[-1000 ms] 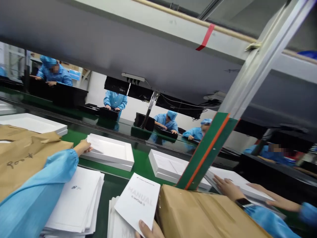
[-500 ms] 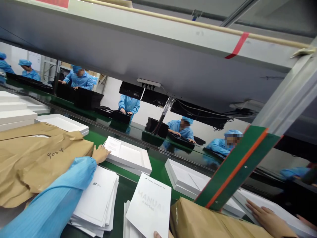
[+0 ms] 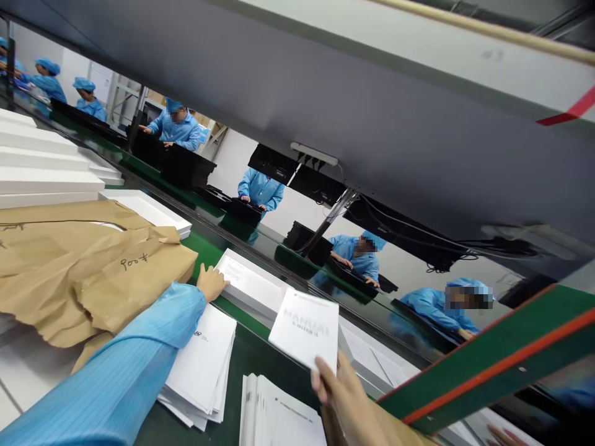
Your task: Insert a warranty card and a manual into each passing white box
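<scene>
white rectangular paper manual (image 3: pixel 304 328): up in my right hand (image 3: pixel 343 389), beyond the booklet pile. in view it covers the near right part of the shallow white open box (image 3: pixel 263 285); can't tell if they touch.
manual feel: should be light, thin, a bit springy. smooth cover may slide if my pinch goes slack. won't break, but corners could crease.
manual hold point: near right corner, thumb on the cover, other fingers behind. fine for something this light; middle of the near edge would probably sag less.
right hand: narrow, pinching the manual, reaching forward from lower right, cover tilted up toward me.
left hand (image 3: pixel 212 284): arm stretched forward in a loose blue sleeve (image 3: pixel 125 365), back of hand up, fingers at the box's left end. can't tell if they grip the rim or just rest.
white printed booklet pile (image 3: pixel 288 418): on the dark green table (image 3: pixel 253 356), nearer me than the manual.
white printed sheet stack (image 3: pixel 207 365): right of my left forearm, edges uneven.
</scene>
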Tool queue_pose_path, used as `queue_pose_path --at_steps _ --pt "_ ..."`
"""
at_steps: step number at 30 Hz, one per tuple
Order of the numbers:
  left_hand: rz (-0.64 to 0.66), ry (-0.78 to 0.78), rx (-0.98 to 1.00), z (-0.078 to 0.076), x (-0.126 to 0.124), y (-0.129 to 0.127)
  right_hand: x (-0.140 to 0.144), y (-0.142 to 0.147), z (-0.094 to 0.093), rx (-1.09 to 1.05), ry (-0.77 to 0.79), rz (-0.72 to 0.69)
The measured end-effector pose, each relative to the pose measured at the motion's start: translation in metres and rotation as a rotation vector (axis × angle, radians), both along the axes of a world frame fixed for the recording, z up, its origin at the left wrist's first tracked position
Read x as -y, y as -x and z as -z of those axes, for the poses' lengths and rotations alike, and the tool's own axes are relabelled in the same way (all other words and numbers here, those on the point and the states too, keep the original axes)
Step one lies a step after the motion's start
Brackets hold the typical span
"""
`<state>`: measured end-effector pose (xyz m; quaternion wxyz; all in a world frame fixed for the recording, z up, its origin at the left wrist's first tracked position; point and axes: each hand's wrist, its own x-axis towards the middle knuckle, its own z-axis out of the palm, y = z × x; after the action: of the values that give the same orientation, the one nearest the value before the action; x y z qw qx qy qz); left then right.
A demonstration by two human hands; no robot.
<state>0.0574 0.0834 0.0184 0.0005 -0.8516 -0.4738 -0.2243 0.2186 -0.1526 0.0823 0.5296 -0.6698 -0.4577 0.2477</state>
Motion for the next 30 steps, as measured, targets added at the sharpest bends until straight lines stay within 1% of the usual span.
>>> queue_pose_path --at_steps 1,2,4,7,9,12,15,18,20,22,24,26,28,30 --pt "0.004 0.007 0.003 0.001 0.0 -0.001 -0.018 -0.004 -0.006 0.032 -0.001 -0.015" --pt "0.008 0.013 0.006 0.002 0.001 -0.002 -0.038 -0.01 -0.01 0.048 0.007 0.021" --pt "0.014 0.023 0.013 0.003 0.002 -0.002 -0.077 -0.024 -0.008 0.061 0.047 0.067" --pt "0.02 0.033 0.019 0.003 0.004 -0.004 -0.121 -0.045 0.009 0.092 0.172 0.131" --pt "0.023 0.036 0.021 0.003 0.006 -0.005 -0.136 -0.056 0.021 0.127 0.267 0.174" --pt "0.039 0.041 0.02 0.004 0.007 -0.008 -0.141 -0.068 0.031 0.218 0.366 0.223" --pt "0.063 0.051 0.014 0.006 0.008 -0.011 -0.137 -0.071 0.032 0.369 0.421 0.268" --pt "0.086 0.07 0.01 0.007 0.01 -0.013 -0.135 -0.059 0.033 0.567 0.439 0.261" --pt "0.103 0.089 0.008 0.007 0.011 -0.015 -0.137 -0.047 0.037 0.684 0.466 0.203" --pt "0.118 0.114 0.006 0.004 0.013 -0.016 -0.141 -0.036 0.041 0.761 0.534 0.151" --pt "0.136 0.143 0.006 -0.001 0.015 -0.016 -0.145 -0.032 0.043 0.809 0.621 0.148" --pt "0.154 0.156 0.013 -0.011 0.017 -0.013 -0.148 -0.032 0.043 0.844 0.688 0.172" --pt "0.157 0.145 0.03 -0.024 0.022 -0.005 -0.148 -0.036 0.041 0.872 0.715 0.18" --pt "0.142 0.137 0.042 -0.038 0.032 0.006 -0.145 -0.042 0.038 0.895 0.701 0.162"
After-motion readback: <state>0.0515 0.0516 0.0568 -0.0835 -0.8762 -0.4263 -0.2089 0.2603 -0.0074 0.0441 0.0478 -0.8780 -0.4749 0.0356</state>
